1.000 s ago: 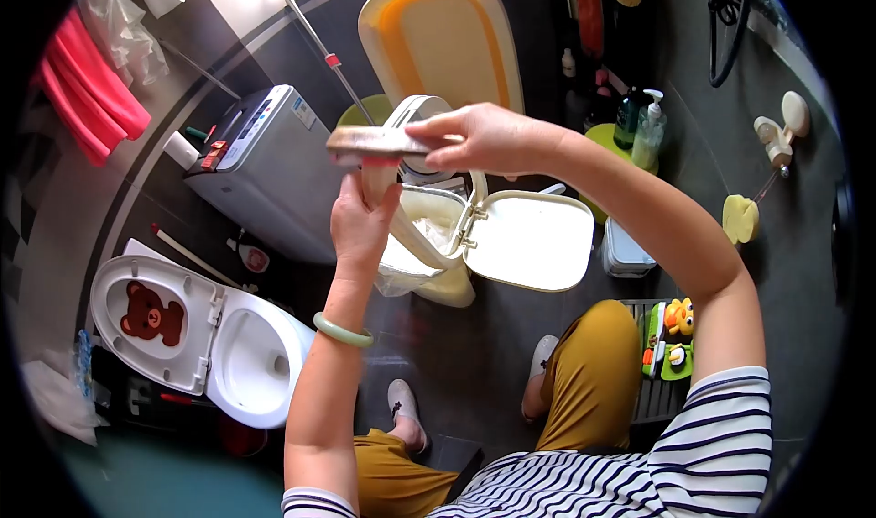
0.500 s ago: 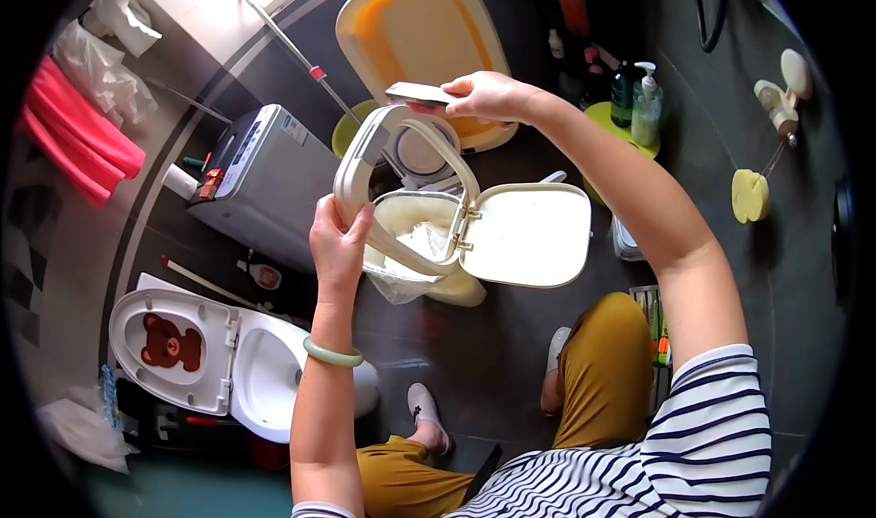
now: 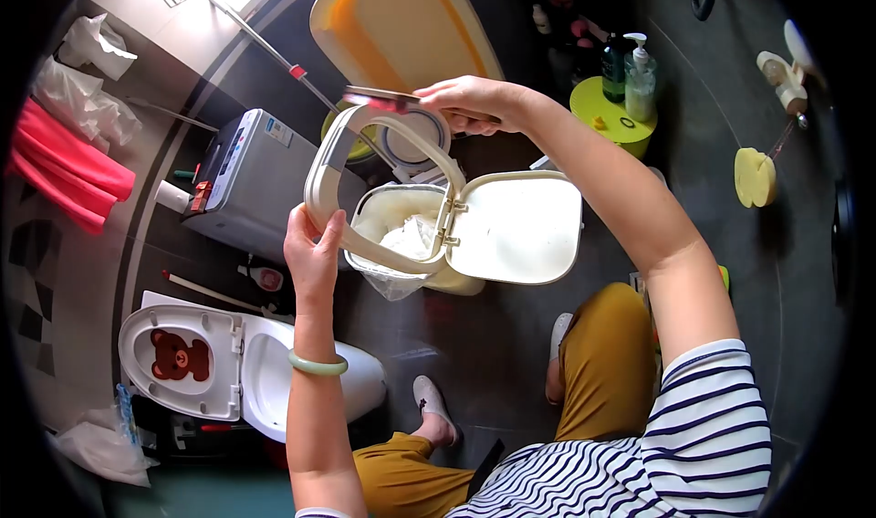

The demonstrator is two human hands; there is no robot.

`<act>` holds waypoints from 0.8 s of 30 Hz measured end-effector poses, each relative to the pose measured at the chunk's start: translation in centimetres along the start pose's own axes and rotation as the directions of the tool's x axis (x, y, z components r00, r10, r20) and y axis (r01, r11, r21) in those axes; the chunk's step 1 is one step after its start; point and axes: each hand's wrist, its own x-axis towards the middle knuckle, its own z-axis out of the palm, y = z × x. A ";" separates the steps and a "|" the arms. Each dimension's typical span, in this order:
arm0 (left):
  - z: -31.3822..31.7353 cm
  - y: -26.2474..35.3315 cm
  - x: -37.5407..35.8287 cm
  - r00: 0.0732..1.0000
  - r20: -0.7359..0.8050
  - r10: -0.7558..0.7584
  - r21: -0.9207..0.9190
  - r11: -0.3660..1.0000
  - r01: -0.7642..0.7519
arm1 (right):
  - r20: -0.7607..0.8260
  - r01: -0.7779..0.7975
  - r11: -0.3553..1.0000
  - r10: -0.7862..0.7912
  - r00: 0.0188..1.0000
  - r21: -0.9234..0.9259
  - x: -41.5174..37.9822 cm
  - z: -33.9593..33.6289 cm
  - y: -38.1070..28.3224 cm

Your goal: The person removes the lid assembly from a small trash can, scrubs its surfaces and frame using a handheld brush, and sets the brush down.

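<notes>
**A:** What have I got in hand here?

**B:** My left hand point(image 3: 313, 253) is closed around the lower edge of the cream bin ring point(image 3: 383, 185), tilted up off the trash bin point(image 3: 401, 235), whose lid point(image 3: 516, 228) hangs open to the right. My right hand point(image 3: 470, 103) pinches a flat brush point(image 3: 379, 98) against the ring's top edge.

**A:** How do I do it well?

**B:** I'd judge short strokes along the rim best, with the left grip firm so the ring doesn't wobble, and the ring kept over the bag point(image 3: 401, 244) so loosened dirt drops inside.

**A:** Anything changed from a second ago?

**B:** Yes. Then the brush sat flat right above my left hand; now the ring is swung up into full view and the brush has gone to its far edge. The toilet point(image 3: 246, 372) stays open at the left
</notes>
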 end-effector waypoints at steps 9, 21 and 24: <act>-0.3 0.2 0.0 0.998 0.022 -0.065 -0.006 0.998 0.065 | 0.028 -0.095 0.995 0.095 0.995 0.019 -0.5 -0.5 1.5; -0.4 -1.0 0.2 0.999 -0.004 -0.042 0.040 0.998 0.042 | -0.137 -0.294 0.894 0.262 0.955 -0.339 -2.0 -1.8 5.2; 0.1 -1.1 0.7 0.999 -0.002 -0.040 0.037 0.999 0.040 | -0.377 -0.205 0.755 -0.060 0.924 -0.623 -5.4 -0.3 1.2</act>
